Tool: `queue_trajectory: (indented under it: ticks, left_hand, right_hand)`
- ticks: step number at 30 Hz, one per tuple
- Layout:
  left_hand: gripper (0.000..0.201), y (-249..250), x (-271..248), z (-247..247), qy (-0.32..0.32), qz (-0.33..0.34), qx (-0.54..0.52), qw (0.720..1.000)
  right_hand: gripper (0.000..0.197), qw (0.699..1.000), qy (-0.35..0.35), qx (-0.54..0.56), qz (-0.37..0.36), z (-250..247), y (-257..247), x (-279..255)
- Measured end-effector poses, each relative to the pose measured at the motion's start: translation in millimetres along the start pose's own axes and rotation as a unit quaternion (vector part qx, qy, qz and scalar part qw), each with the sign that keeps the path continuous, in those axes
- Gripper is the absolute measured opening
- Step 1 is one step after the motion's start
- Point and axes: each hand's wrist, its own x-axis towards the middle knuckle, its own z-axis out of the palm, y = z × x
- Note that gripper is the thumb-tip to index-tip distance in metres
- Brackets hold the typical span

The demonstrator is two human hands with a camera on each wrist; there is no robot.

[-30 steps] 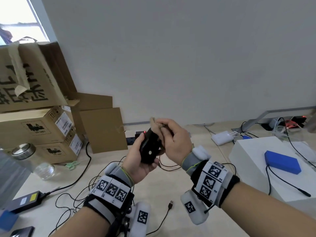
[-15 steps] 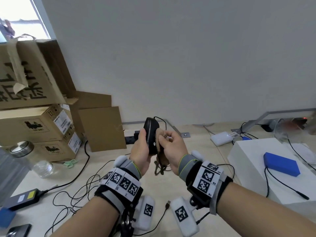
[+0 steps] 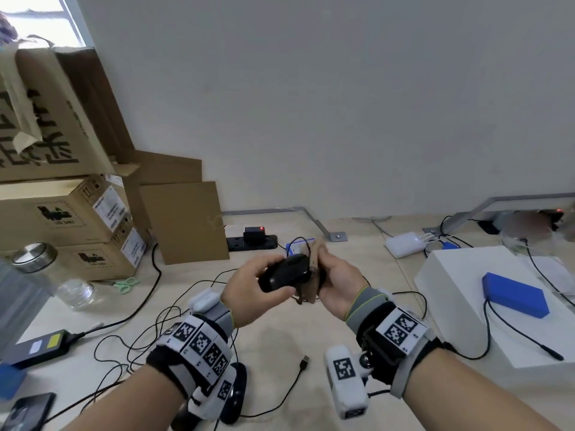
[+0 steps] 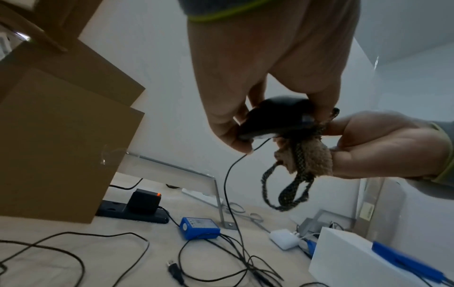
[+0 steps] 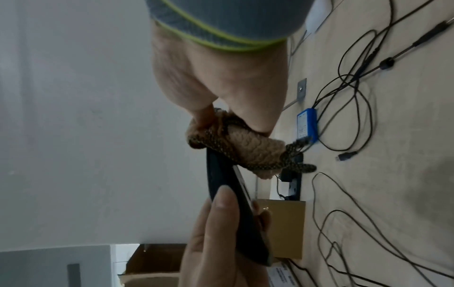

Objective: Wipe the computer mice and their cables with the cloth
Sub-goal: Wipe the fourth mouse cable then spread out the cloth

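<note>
Hands are held close above the surface (image 3: 280,337): the mouse (image 3: 284,273), upright half a second ago, is now laid level in the left hand's (image 3: 249,293) curled fingers, while the cloth (image 3: 314,275), bunched in the right hand (image 3: 339,284), is pressed against its end, so wiping is judged underway; its cable (image 4: 230,194) hangs untouched.

Right hand (image 5: 221,81) pinching the tan cloth (image 5: 250,149) against the tip of the black mouse (image 5: 236,209), left hand (image 5: 216,242) gripping its other end, cables (image 5: 349,194) looping over the table (image 5: 405,155) behind.
</note>
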Motion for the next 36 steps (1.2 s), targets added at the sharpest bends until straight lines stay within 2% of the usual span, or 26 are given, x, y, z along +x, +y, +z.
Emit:
queue_trajectory:
  ticks: [3,5,8,11,15,18,24,27,31,36]
  left_hand:
    - [0.07,-11.2,-6.3,-3.5,-0.022,0.061,0.06,0.996]
    - [0.069,-13.1,-11.0,-5.3,-0.038,0.102,0.092,0.99]
    - [0.067,-23.5,-18.0,-6.2,-0.059,0.103,0.12,0.986]
    - [0.067,-32.7,-26.7,-2.4,-0.059,0.067,0.105,0.99]
    - [0.067,-38.5,-35.1,10.7,-0.065,0.019,0.085,0.994]
    - [0.073,-40.4,-36.1,25.3,-0.086,0.001,0.101,0.991]
    - [0.081,-56.8,-46.9,62.4,-0.175,-0.029,0.188,0.966]
    - [0.075,-62.3,-53.6,88.4,-0.215,-0.043,0.214,0.952]
    - [0.072,-70.7,-67.5,124.0,-0.258,-0.049,0.265,0.928]
    - [0.072,-83.8,-86.9,151.1,-0.35,-0.053,0.337,0.873]
  right_hand:
    - [0.033,0.997,-0.008,-0.035,0.071,-4.2,13.4,1.9]
    - [0.034,0.992,0.0,-0.083,0.095,-8.0,16.5,0.9]
    - [0.025,0.972,0.039,-0.208,0.104,-12.7,20.9,2.2]
    - [0.019,0.949,0.089,-0.296,0.065,-16.7,24.1,0.5]
    - [0.021,0.92,0.092,-0.381,-0.008,-18.0,25.9,-7.7]
    - [0.018,0.872,0.117,-0.472,-0.06,-27.4,23.9,-7.4]
    - [0.016,0.843,0.14,-0.505,-0.123,-38.3,-0.8,-15.4]
    - [0.013,0.831,0.139,-0.518,-0.151,-40.2,-13.3,-17.2]
    - [0.015,0.838,0.146,-0.502,-0.158,-40.3,-31.0,-17.1]
    - [0.015,0.846,0.13,-0.49,-0.165,-36.4,-48.4,-16.5]
